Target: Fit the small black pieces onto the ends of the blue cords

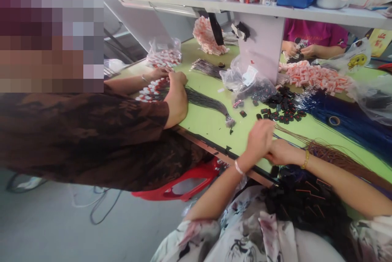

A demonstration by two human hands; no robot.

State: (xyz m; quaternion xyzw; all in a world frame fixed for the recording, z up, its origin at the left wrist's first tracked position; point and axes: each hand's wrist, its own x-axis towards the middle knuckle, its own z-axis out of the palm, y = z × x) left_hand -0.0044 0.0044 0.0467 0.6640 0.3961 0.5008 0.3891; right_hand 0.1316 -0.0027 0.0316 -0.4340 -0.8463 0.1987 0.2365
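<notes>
My left hand (260, 139), with a pale band at the wrist, is closed and slightly blurred over the table's front edge. Against it lies my right hand (281, 152), also closed, with a yellow beaded bracelet at the wrist. The fingers meet, and whatever they pinch is hidden. Thin brown wires (294, 134) run from just behind the hands to a brown wire bundle (339, 156) on the right. Small black connector housings (284, 109) are heaped just beyond my hands. More black pieces with thin orange wires (306, 200) are piled by my lap.
A co-worker's hands (174, 78) at left handle white-and-red connectors on a dark wire bundle (208, 101). Another person (315, 37) works across the table. Blue wires (352, 119), a tape ring (334, 121) and pink-white connectors (318, 75) lie right. A shelf (190, 1) overhangs; a red stool (183, 182) stands below.
</notes>
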